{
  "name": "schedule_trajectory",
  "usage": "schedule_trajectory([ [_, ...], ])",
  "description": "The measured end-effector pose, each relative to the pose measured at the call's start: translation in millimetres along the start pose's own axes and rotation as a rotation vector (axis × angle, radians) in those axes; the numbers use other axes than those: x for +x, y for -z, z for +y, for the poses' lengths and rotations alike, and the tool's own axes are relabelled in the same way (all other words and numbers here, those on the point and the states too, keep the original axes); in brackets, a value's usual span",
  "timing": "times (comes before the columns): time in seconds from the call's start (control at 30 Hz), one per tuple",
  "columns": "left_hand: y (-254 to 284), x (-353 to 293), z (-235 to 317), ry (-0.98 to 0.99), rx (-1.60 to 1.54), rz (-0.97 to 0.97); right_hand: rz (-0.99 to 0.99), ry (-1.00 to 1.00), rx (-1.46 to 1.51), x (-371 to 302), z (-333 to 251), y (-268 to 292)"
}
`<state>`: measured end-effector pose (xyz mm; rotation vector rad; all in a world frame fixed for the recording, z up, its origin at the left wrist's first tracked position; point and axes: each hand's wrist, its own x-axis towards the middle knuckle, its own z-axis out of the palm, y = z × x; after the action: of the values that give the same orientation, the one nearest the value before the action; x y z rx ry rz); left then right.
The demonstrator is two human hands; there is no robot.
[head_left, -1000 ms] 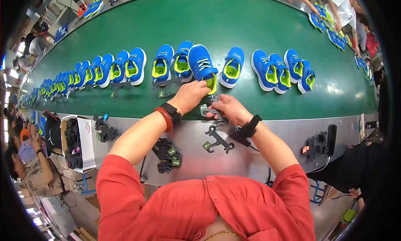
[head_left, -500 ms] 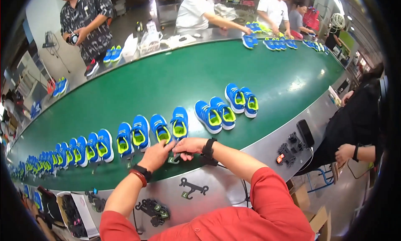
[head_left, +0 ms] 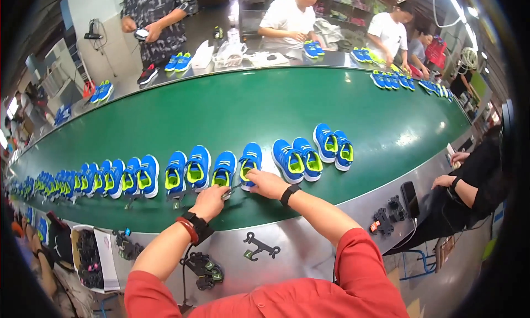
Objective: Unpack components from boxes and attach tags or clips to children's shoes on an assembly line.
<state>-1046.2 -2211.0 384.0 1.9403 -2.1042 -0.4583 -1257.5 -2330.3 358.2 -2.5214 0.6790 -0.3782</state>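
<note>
A pair of blue sneakers with lime-green lining lies toes-away in front of me: a left sneaker (head_left: 225, 162) and a right sneaker (head_left: 251, 152). My left hand (head_left: 210, 202) is closed at the heel of the left one. At the heel of the right one is my right hand (head_left: 266, 184), its fingers bent at the collar. Between my hands stretches a thin black plastic shoe hanger (head_left: 236, 186), mostly hidden by fingers and heels. Another black shoe hanger (head_left: 260, 246) lies loose on the metal ledge near me.
More blue sneaker pairs line the green conveyor belt (head_left: 193, 108) to the left; two pairs (head_left: 298, 158) stand to the right. Hanger piles (head_left: 203, 269) and a box (head_left: 88, 257) sit on the near side. A black phone (head_left: 410, 199) lies right. Co-workers stand across and beside me.
My hands have moved apart, each to a sneaker's heel, with the hanger now between them. The view has shifted. A co-worker across has drawn a sneaker pair back from the belt's edge.
</note>
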Motion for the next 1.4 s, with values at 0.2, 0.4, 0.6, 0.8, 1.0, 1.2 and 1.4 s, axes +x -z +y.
schedule_trajectory([
  [0.2,-4.8,3.0,-1.9,0.078,-0.03,-0.007,0.109,0.159,-0.335,5.9,0.8,6.1],
  [0.4,-5.2,9.3,-12.0,0.041,-0.017,0.026,0.032,0.243,-0.501,14.1,-7.9,30.0],
  [0.6,-4.0,11.7,-8.9,0.145,-0.014,-0.058,0.032,0.238,-0.521,16.7,-16.7,19.7],
  [0.8,-0.5,3.2,-7.5,0.186,0.027,-0.124,0.018,0.184,-0.547,18.9,-24.1,18.2],
  [1.0,-3.0,4.6,-8.3,0.152,0.046,-0.068,0.03,0.191,-0.55,26.4,-28.4,14.2],
  [1.2,-4.4,2.4,-7.9,0.009,-0.216,0.097,0.119,0.09,-0.396,31.1,-17.7,14.2],
  [1.4,-4.7,-7.4,-12.7,-0.029,0.006,-0.142,0.138,0.105,-0.119,-21.4,-20.4,7.2],
])
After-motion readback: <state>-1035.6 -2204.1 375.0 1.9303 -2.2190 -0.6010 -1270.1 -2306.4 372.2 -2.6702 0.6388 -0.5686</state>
